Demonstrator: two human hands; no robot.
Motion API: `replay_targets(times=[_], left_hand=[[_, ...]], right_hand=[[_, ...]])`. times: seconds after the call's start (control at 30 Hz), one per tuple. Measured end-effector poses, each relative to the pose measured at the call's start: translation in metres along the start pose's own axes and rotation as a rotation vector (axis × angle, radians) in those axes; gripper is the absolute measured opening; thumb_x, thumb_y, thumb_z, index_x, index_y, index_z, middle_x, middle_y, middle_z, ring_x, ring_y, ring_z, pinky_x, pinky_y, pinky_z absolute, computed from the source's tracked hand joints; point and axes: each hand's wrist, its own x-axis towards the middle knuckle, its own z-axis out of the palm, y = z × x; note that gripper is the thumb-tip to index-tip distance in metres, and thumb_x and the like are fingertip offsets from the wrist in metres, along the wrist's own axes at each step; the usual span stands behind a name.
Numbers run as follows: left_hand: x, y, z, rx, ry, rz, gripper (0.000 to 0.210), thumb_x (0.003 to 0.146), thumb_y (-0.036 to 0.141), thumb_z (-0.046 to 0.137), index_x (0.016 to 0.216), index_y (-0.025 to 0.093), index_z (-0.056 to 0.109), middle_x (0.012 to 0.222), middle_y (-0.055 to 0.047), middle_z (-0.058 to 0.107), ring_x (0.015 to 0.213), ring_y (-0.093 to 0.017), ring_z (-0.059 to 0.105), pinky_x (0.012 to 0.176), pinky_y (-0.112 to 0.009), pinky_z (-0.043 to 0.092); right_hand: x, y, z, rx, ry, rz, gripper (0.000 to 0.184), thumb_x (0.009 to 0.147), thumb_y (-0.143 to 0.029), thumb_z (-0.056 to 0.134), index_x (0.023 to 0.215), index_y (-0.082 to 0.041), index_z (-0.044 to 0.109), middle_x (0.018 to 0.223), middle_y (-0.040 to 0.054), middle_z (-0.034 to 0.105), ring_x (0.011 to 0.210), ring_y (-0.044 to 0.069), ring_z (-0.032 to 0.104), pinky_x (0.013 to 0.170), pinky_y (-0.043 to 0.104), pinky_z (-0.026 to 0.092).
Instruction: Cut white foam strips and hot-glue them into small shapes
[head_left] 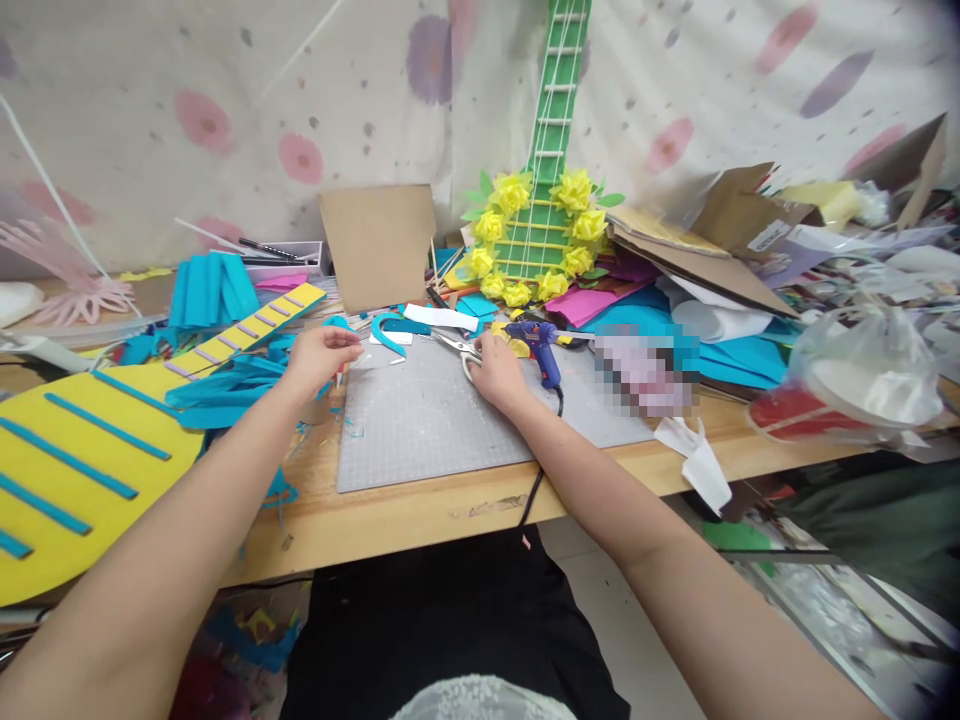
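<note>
My right hand (497, 372) is closed around the handles of a pair of scissors (453, 342), whose blades point left over the grey cutting mat (420, 430). To the left, my left hand (322, 360) hovers by the mat's edge with its fingers drawn together; whatever is between them is too small to make out. A curved blue strip (382, 330) lies just beyond those fingertips, beside a white paper strip (440, 316). A blue hot glue gun (541, 348) rests right of my right hand, its black cord running over the table's front edge.
A yellow guitar-shaped cutout (82, 420) with blue strips lies at left, near blue paper scraps (232, 390). A green guitar shape (534, 235) with yellow flowers stands behind, beside a cardboard piece (381, 245). Stacked paper and a bagged red-and-white tub (795, 412) crowd the right.
</note>
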Motion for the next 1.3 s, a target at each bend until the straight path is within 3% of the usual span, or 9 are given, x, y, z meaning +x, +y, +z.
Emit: replay_targets(times=[0.17, 0.4, 0.5, 0.57, 0.7, 0.9, 1.03, 1.13, 1.3], left_hand=[[-0.002, 0.001, 0.011, -0.019, -0.072, 0.005, 0.030, 0.044, 0.023, 0.081, 0.069, 0.016, 0.068, 0.072, -0.006, 0.068, 0.071, -0.019, 0.063, 0.064, -0.029, 0.050], [0.008, -0.006, 0.016, -0.016, -0.090, 0.029, 0.033, 0.038, 0.013, 0.080, 0.068, 0.016, 0.068, 0.074, -0.006, 0.069, 0.075, -0.020, 0.064, 0.075, -0.033, 0.051], [0.008, -0.009, 0.016, -0.026, -0.094, 0.016, 0.032, 0.038, 0.014, 0.081, 0.068, 0.016, 0.069, 0.074, -0.006, 0.069, 0.077, -0.020, 0.064, 0.079, -0.035, 0.050], [0.007, -0.010, 0.016, -0.023, -0.109, 0.008, 0.032, 0.039, 0.016, 0.081, 0.069, 0.016, 0.069, 0.075, -0.007, 0.069, 0.078, -0.020, 0.064, 0.080, -0.035, 0.049], [0.004, -0.009, 0.018, -0.024, -0.141, 0.011, 0.033, 0.039, 0.019, 0.082, 0.069, 0.017, 0.069, 0.075, -0.006, 0.069, 0.077, -0.020, 0.064, 0.080, -0.034, 0.049], [0.005, -0.014, 0.017, 0.055, -0.125, 0.031, 0.023, 0.046, 0.015, 0.076, 0.067, 0.017, 0.067, 0.067, -0.003, 0.066, 0.066, -0.016, 0.061, 0.071, -0.030, 0.048], [0.008, -0.016, 0.004, 0.262, -0.119, 0.130, 0.015, 0.052, 0.016, 0.072, 0.065, 0.019, 0.066, 0.065, -0.002, 0.065, 0.064, -0.016, 0.059, 0.069, -0.028, 0.047], [0.009, -0.002, -0.014, 0.475, -0.071, 0.120, 0.013, 0.056, 0.016, 0.071, 0.068, 0.018, 0.067, 0.066, -0.002, 0.065, 0.065, -0.017, 0.060, 0.069, -0.029, 0.047], [0.019, 0.027, -0.058, 0.806, 0.109, 0.047, 0.024, 0.069, 0.016, 0.066, 0.092, 0.012, 0.065, 0.092, -0.007, 0.068, 0.084, -0.018, 0.061, 0.074, -0.028, 0.047]], right_hand=[[-0.001, -0.006, -0.002, -0.130, -0.053, 0.057, 0.028, 0.079, -0.016, 0.045, 0.107, -0.012, 0.048, 0.107, 0.0191, 0.055, 0.096, 0.028, 0.051, 0.081, 0.039, 0.041], [0.004, -0.010, -0.012, -0.228, -0.120, 0.004, 0.034, 0.080, -0.005, 0.031, 0.107, -0.007, 0.052, 0.110, 0.0237, 0.053, 0.102, 0.030, 0.048, 0.082, 0.042, 0.039], [0.007, -0.017, -0.019, -0.227, -0.119, -0.033, 0.031, 0.081, -0.007, 0.036, 0.105, -0.008, 0.056, 0.112, 0.0240, 0.053, 0.104, 0.031, 0.047, 0.083, 0.044, 0.038], [0.010, -0.028, -0.018, -0.169, -0.096, -0.132, 0.027, 0.083, -0.015, 0.043, 0.105, -0.011, 0.058, 0.111, 0.0200, 0.055, 0.104, 0.030, 0.046, 0.086, 0.043, 0.037], [0.017, -0.062, 0.001, 0.010, -0.097, -0.344, 0.023, 0.083, -0.031, 0.053, 0.100, -0.018, 0.063, 0.106, 0.0091, 0.061, 0.104, 0.024, 0.048, 0.091, 0.036, 0.036], [0.030, -0.091, 0.041, 0.014, -0.178, -0.425, 0.019, 0.081, -0.033, 0.058, 0.095, -0.022, 0.066, 0.102, 0.0064, 0.062, 0.098, 0.021, 0.050, 0.087, 0.033, 0.037], [0.035, -0.091, 0.047, -0.001, -0.193, -0.439, 0.016, 0.082, -0.031, 0.057, 0.091, -0.019, 0.065, 0.098, 0.0067, 0.062, 0.096, 0.021, 0.051, 0.085, 0.032, 0.038], [0.037, -0.091, 0.046, -0.005, -0.198, -0.450, 0.015, 0.082, -0.028, 0.056, 0.091, -0.018, 0.064, 0.098, 0.0068, 0.063, 0.096, 0.020, 0.052, 0.085, 0.031, 0.038], [0.036, -0.089, 0.047, 0.004, -0.210, -0.435, 0.015, 0.083, -0.025, 0.054, 0.091, -0.017, 0.064, 0.098, 0.0078, 0.063, 0.096, 0.020, 0.052, 0.085, 0.031, 0.038]])
